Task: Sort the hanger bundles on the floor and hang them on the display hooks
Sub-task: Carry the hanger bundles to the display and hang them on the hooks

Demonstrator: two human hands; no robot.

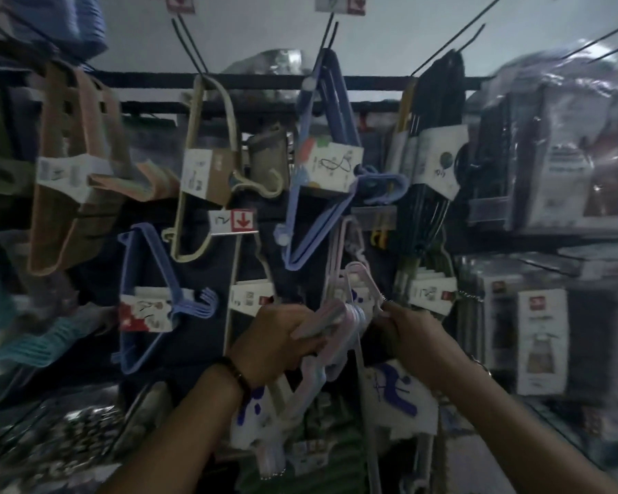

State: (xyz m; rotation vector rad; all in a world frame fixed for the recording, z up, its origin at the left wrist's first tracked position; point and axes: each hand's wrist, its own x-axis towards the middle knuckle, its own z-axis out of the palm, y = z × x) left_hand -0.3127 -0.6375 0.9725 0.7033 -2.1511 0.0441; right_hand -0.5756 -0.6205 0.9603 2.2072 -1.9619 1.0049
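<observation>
A shop aisle: packaged hanger bundles (329,165) hang from display hooks (190,44) beside price tags (241,220).

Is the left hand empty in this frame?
No, the left hand has its fingers curled round the pink hanger bundle in front of the display.

two forearms, bare from the bottom edge of the view up to the wrists. round the left wrist, a bracelet (235,377) of small dark beads, strung close in a single row (black or deep brown, hard to tell in the dim light). at the right wrist, a thin metal chain (479,364), pale and glinting, fine links only partly showing past the arm's edge. left hand (279,336) and right hand (405,331) both bare, details of fingers and nails lost in blur.
</observation>
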